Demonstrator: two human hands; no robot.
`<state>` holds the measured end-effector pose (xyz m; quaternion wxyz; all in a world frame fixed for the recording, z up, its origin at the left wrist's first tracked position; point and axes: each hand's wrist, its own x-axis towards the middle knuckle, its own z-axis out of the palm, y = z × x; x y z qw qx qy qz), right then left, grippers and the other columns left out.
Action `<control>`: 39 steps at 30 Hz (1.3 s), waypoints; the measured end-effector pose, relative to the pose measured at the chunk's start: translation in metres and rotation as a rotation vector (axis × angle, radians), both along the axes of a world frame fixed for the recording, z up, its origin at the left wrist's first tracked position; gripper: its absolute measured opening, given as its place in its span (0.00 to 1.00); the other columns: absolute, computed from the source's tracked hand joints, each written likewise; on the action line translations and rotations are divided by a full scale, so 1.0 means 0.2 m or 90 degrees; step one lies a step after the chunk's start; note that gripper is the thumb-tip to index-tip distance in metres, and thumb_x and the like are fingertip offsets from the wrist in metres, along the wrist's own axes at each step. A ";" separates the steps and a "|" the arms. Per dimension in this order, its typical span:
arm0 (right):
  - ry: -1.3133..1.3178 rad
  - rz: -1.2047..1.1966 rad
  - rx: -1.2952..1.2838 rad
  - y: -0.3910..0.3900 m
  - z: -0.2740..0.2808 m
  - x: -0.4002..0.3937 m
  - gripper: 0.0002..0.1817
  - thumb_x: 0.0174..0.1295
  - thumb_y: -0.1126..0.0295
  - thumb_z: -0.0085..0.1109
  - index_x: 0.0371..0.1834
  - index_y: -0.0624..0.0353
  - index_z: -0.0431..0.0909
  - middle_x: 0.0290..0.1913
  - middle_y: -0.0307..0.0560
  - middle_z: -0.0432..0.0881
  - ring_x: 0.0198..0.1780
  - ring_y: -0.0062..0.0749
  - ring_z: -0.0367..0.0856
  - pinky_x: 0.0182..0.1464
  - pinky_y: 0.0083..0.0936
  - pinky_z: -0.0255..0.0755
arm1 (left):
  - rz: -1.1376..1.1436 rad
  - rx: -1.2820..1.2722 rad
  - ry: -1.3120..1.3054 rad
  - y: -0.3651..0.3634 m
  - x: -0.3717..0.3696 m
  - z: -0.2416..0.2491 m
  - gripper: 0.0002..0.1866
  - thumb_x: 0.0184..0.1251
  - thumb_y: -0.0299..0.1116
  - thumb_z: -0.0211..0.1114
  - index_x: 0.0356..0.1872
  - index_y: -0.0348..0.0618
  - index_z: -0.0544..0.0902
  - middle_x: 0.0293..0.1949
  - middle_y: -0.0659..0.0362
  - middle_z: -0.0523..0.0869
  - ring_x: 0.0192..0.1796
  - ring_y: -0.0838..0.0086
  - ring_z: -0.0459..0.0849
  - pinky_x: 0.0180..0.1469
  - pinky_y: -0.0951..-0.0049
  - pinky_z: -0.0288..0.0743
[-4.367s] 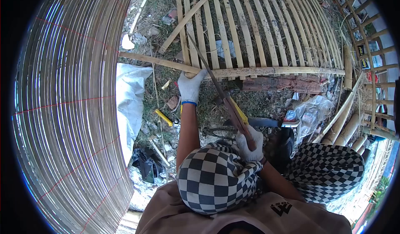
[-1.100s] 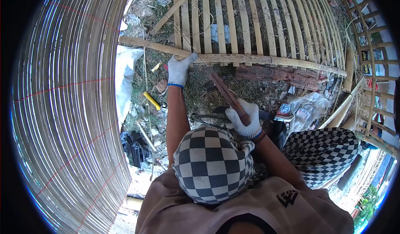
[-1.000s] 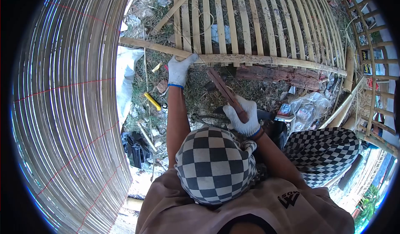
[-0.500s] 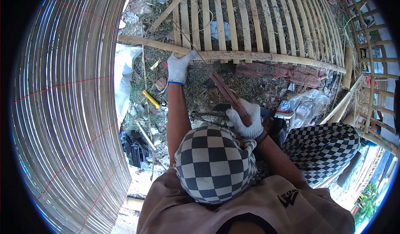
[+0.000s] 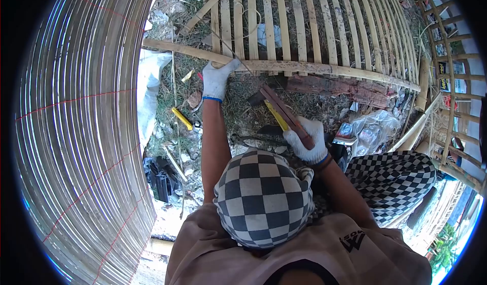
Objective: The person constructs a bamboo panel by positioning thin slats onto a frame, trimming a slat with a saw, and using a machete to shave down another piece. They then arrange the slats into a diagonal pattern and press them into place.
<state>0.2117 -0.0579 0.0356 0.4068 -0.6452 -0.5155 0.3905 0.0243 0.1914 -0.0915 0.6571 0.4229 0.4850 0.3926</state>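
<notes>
My left hand (image 5: 215,82), in a white glove with a blue cuff, grips the end of the bamboo crosspiece (image 5: 284,67) on a slatted bamboo panel (image 5: 299,26). A thin dark rod (image 5: 218,36) slants across the slats by its fingers. My right hand (image 5: 308,140), gloved too, is closed round a long brown wooden bar (image 5: 284,113) with a dark slit along it, pointing up and left toward the panel. Beside the bar shows a flat yellow strip (image 5: 275,113), its lower end at the right fingers. The palm side of that grip is hidden.
A large slatted screen (image 5: 81,112) with red cord stands on the left. A yellow tool (image 5: 181,118) and a black plastic bag (image 5: 161,178) lie on the ground. At right are a clear plastic bag (image 5: 375,130), a weathered plank (image 5: 350,90) and a bamboo frame (image 5: 451,87).
My right hand has shifted slightly right with the wooden bar, and the yellow strip now shows beside it. My left hand keeps its grip on the crosspiece.
</notes>
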 end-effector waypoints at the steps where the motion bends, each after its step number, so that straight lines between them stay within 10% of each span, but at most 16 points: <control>1: 0.015 -0.002 0.010 -0.02 0.02 0.01 0.18 0.71 0.55 0.67 0.38 0.61 0.83 0.27 0.52 0.78 0.25 0.46 0.78 0.29 0.36 0.71 | 0.001 0.004 0.004 0.00 0.00 -0.01 0.20 0.60 0.31 0.84 0.50 0.34 0.88 0.42 0.59 0.92 0.41 0.77 0.88 0.47 0.73 0.82; 8: -0.100 0.062 0.036 0.14 -0.05 0.04 0.17 0.71 0.57 0.68 0.39 0.63 0.83 0.27 0.52 0.80 0.25 0.47 0.77 0.29 0.36 0.71 | 0.021 -0.003 -0.012 -0.01 0.01 0.00 0.18 0.60 0.32 0.84 0.47 0.35 0.89 0.39 0.61 0.92 0.38 0.78 0.87 0.44 0.74 0.81; 9: -0.048 0.019 0.028 0.08 -0.03 0.03 0.18 0.69 0.57 0.73 0.32 0.61 0.82 0.22 0.45 0.76 0.22 0.30 0.76 0.28 0.31 0.73 | 0.013 -0.008 -0.001 -0.02 0.01 0.01 0.18 0.60 0.32 0.84 0.47 0.35 0.89 0.39 0.61 0.92 0.38 0.78 0.87 0.44 0.75 0.81; 25: -0.119 -0.030 0.043 0.02 0.00 -0.02 0.26 0.69 0.48 0.71 0.28 0.62 0.79 0.21 0.48 0.75 0.20 0.37 0.75 0.26 0.33 0.70 | 0.019 0.002 0.005 -0.02 0.00 0.07 0.21 0.59 0.31 0.84 0.50 0.32 0.88 0.45 0.58 0.93 0.44 0.76 0.89 0.52 0.73 0.83; 35: -0.026 -0.057 0.011 -0.05 0.04 -0.05 0.23 0.68 0.54 0.73 0.29 0.63 0.79 0.21 0.44 0.75 0.22 0.25 0.75 0.27 0.30 0.71 | 0.017 -0.003 0.003 -0.01 -0.01 0.02 0.21 0.59 0.30 0.85 0.50 0.32 0.88 0.44 0.58 0.92 0.44 0.76 0.89 0.51 0.73 0.82; 39: -0.055 -0.029 0.016 0.17 -0.06 -0.10 0.15 0.72 0.59 0.66 0.38 0.61 0.83 0.26 0.48 0.78 0.25 0.42 0.77 0.29 0.34 0.69 | 0.013 -0.018 -0.003 -0.03 -0.02 0.07 0.20 0.60 0.30 0.84 0.50 0.32 0.88 0.44 0.58 0.93 0.43 0.77 0.89 0.51 0.73 0.82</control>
